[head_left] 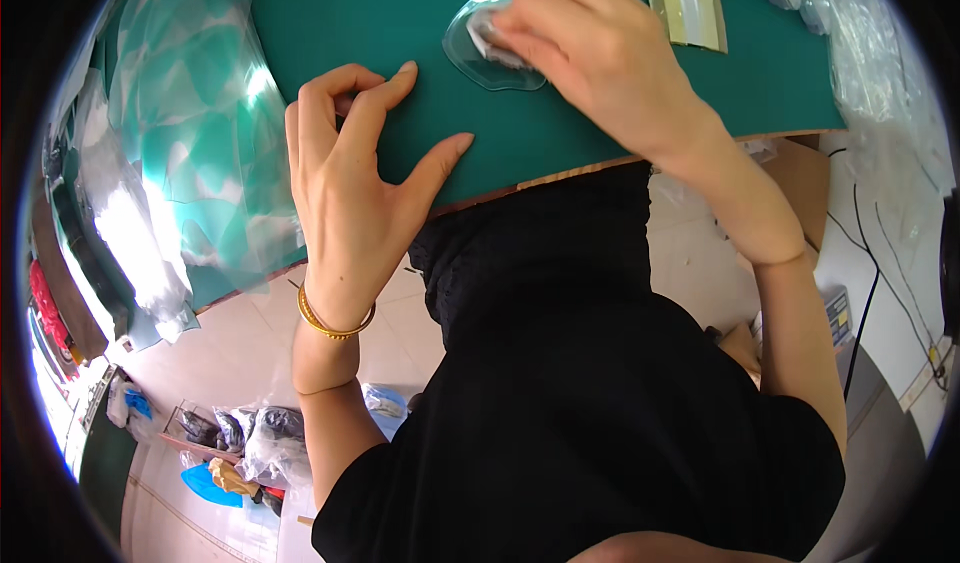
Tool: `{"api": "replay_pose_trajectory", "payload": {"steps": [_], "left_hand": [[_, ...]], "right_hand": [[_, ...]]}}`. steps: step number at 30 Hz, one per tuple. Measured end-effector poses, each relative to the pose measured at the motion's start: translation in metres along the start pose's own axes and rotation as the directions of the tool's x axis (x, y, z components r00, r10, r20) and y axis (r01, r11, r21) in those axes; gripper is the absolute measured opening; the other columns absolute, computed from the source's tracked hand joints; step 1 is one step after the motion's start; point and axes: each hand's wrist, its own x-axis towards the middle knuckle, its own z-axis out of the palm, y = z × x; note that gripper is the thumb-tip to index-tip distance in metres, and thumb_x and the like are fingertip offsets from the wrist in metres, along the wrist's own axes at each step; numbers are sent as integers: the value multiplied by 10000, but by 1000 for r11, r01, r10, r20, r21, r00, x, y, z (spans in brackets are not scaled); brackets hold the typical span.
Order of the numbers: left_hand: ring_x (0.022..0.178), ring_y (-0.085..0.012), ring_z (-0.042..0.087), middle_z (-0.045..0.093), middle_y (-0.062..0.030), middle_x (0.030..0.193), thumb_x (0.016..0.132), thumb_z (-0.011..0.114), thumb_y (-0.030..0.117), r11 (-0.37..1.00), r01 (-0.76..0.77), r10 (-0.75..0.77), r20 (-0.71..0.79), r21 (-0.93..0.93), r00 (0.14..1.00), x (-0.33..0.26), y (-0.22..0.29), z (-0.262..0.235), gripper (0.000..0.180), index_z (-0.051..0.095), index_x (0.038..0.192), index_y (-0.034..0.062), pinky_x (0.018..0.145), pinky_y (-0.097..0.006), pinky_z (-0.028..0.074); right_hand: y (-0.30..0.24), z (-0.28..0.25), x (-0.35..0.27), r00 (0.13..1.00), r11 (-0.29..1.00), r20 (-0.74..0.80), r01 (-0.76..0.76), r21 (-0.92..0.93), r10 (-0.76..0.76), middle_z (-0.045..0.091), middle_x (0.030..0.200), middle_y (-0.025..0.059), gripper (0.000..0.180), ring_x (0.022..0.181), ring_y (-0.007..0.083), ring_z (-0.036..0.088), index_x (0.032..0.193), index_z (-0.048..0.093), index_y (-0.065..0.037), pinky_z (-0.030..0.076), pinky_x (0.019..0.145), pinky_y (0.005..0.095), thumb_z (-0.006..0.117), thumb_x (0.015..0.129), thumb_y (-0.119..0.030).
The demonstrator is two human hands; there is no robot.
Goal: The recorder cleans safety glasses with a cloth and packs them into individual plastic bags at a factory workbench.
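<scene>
My right hand (605,48) is closed on a small crumpled white cloth or tissue (486,33), its fingers pinching it from the right. The white wad lies against a clear, curved-edged plastic piece (468,66) on the green tabletop (550,128). Part of that clear piece is hidden behind the hand. To the left, my left hand (350,168) hovers or rests at the table's near edge, thumb and fingers spread apart, holding nothing. A gold bracelet (335,325) circles the left wrist. The clear piece lies beyond the left fingertips, not touching them.
Clear plastic sheeting with a whitish pattern (190,83) drapes over the table's left side. A pale yellow strip (686,5) lies at the far right, with clear plastic wrapping (880,53) beyond it. Filled plastic bags (275,443) stand on the floor; dark cables (868,253) hang at right.
</scene>
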Motion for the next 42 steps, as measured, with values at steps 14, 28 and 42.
{"api": "replay_pose_trajectory", "payload": {"steps": [14,28,42], "left_hand": [[924,-298,521,521,-124,1097,700,842,231,991,-86,90,-33,102,995,21,23,20,576,629,1178,-9,781,-387,469],[1026,-287,526,538,-105,1103,627,875,168,982,167,-164,41,-92,986,-11,6,-5,619,657,1184,9,906,-379,441],[946,-255,548,556,-76,1042,582,892,117,965,206,-210,-8,-160,978,-12,8,-2,603,686,1138,7,856,-364,461]], "right_hand": [[-16,-49,7,847,808,57,-522,273,528,658,910,47,115,791,111,626,991,674,18,505,709,237,683,897,-48],[-36,1,-1,946,949,304,13,315,-114,598,948,60,202,845,244,618,928,647,-54,517,706,311,738,750,-29],[-31,25,5,976,980,190,75,184,-110,556,877,78,159,793,244,598,862,588,-42,511,665,333,671,728,-21]]}}
